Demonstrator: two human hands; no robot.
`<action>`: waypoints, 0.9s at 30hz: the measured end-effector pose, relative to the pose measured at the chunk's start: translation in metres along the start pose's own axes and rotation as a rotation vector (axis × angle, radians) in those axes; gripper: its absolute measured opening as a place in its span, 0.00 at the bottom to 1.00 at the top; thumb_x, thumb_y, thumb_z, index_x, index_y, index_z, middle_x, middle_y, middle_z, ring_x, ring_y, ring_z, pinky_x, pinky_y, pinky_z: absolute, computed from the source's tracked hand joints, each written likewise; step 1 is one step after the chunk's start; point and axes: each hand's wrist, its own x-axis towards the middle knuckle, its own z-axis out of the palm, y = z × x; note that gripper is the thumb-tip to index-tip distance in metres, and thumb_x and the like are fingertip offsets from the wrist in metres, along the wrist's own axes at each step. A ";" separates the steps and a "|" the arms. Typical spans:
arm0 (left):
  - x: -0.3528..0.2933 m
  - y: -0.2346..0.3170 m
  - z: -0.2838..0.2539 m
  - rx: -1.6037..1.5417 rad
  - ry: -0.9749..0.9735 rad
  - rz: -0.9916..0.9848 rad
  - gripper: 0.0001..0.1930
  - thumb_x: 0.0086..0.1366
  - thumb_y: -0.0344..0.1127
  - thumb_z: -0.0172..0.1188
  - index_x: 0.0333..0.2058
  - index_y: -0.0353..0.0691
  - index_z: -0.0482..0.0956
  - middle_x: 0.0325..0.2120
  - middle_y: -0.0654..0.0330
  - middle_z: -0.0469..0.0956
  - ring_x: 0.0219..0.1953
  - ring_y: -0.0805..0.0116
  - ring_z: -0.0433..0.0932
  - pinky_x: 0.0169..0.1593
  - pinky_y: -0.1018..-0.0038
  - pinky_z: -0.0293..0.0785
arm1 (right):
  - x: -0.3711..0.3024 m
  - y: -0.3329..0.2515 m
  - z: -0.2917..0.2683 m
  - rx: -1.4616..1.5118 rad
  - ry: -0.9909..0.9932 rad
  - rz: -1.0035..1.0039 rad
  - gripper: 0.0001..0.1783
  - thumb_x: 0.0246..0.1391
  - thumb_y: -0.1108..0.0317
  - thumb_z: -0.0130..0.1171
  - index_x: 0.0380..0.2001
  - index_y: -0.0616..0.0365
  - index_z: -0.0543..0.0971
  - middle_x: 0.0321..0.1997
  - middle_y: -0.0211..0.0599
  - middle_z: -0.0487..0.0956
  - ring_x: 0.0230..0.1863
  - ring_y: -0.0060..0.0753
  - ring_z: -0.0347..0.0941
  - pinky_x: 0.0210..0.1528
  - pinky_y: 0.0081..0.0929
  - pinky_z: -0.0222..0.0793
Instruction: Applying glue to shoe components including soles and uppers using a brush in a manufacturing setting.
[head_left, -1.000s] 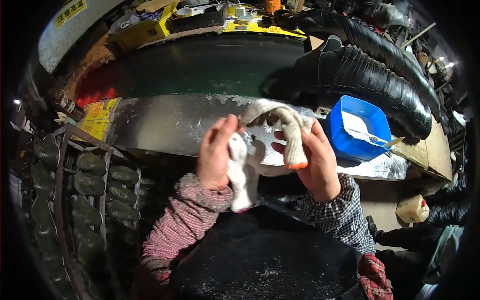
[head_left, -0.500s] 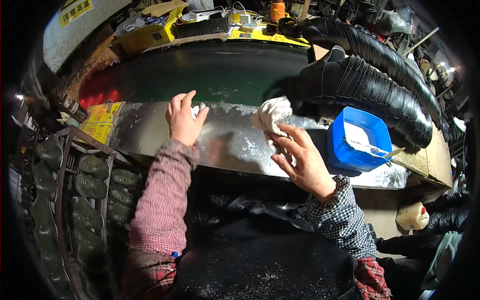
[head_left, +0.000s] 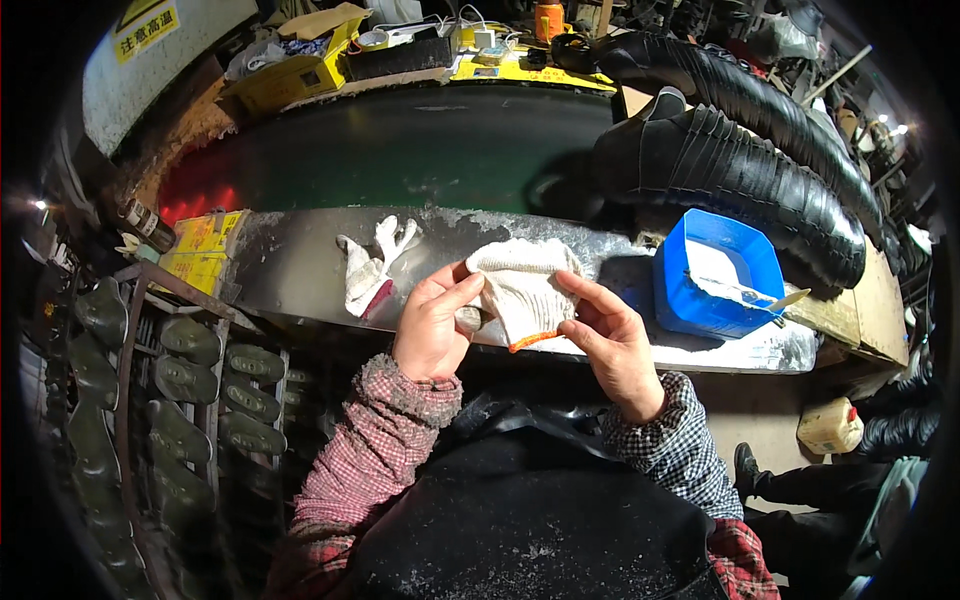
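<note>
Between my hands, over the metal bench edge, a white knit glove (head_left: 525, 288) with an orange cuff edge is stretched out. My left hand (head_left: 437, 322) pinches its left side between thumb and fingers. At the other side my right hand (head_left: 612, 345) grips the cuff near the orange edge, thumb below and fingers above. Another white glove (head_left: 372, 268), with a dark red cuff, lies crumpled on the metal bench top (head_left: 290, 262) beyond my left hand. To the right of my right hand stands a blue tub (head_left: 712, 312) with white stuff inside and a stick-like tool (head_left: 785, 302) across its rim.
Long rows of stacked black shoe-shaped pieces (head_left: 740, 180) lie at the right. A dark green belt (head_left: 400, 150) runs behind the bench. Racks of dark sole-shaped moulds (head_left: 185, 370) stand at left. A pale jug (head_left: 830, 427) and a person's leg (head_left: 815, 490) are at lower right.
My left hand has left the glove on the bench and moved right to the other glove. That glove, bunched in my right hand before, is now spread between both hands, lower down.
</note>
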 end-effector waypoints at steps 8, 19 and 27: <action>-0.014 -0.001 0.022 0.141 0.092 -0.007 0.12 0.67 0.32 0.54 0.48 0.38 0.73 0.41 0.63 0.78 0.41 0.75 0.77 0.46 0.76 0.75 | -0.009 -0.026 0.026 -1.081 -0.025 -0.507 0.42 0.38 0.64 0.74 0.58 0.56 0.66 0.62 0.48 0.63 0.64 0.55 0.58 0.64 0.43 0.59; 0.001 0.014 -0.001 -0.035 0.219 0.304 0.13 0.66 0.25 0.52 0.49 0.32 0.70 0.44 0.56 0.76 0.44 0.69 0.77 0.48 0.73 0.77 | -0.006 -0.020 -0.016 0.394 0.153 0.193 0.10 0.61 0.69 0.55 0.42 0.64 0.75 0.41 0.37 0.79 0.44 0.26 0.76 0.52 0.22 0.69; -0.007 0.008 0.035 0.147 0.019 0.084 0.09 0.66 0.23 0.51 0.44 0.34 0.71 0.42 0.54 0.77 0.41 0.71 0.79 0.47 0.76 0.77 | 0.005 -0.024 0.026 -0.181 0.062 -0.140 0.36 0.52 0.71 0.64 0.61 0.64 0.59 0.61 0.51 0.65 0.61 0.39 0.66 0.60 0.38 0.65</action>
